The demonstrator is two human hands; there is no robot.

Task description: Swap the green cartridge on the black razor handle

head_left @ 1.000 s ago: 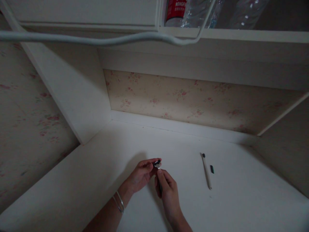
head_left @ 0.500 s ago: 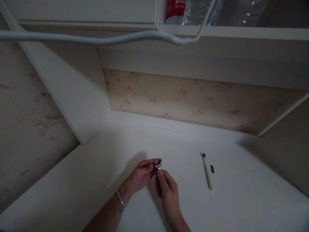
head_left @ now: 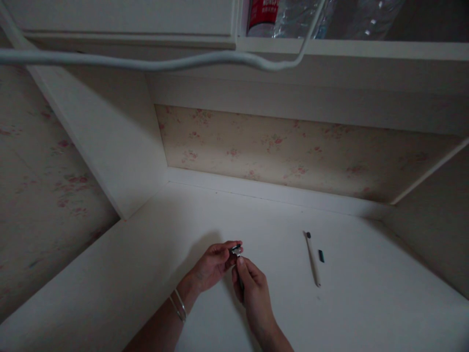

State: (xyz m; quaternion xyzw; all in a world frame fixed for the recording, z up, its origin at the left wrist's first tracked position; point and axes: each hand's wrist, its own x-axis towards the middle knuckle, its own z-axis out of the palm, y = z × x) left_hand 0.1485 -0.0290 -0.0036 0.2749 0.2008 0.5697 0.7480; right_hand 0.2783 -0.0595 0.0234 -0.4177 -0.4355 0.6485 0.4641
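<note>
Both hands meet low over the white desk (head_left: 128,274), a little left of centre. My left hand (head_left: 212,266), with thin bangles on the wrist, pinches a small dark and silvery object (head_left: 235,250) at its fingertips. My right hand (head_left: 252,293) closes on the same object from below, thumb pressed against it; a dark stem seems to run down into its palm. What the object is I cannot make out. To the right a slim white pen-like stick (head_left: 312,258) lies on the desk, with a small black cap (head_left: 321,255) beside it.
The desk sits in a white alcove with a flowered back panel (head_left: 278,151) and side walls. A white cable (head_left: 146,61) hangs across the top. On the shelf above stand plastic bottles (head_left: 293,17), one with a red label.
Hands and object have stayed together and drifted slightly left with the view. The fingers have shifted a little on the small object.
</note>
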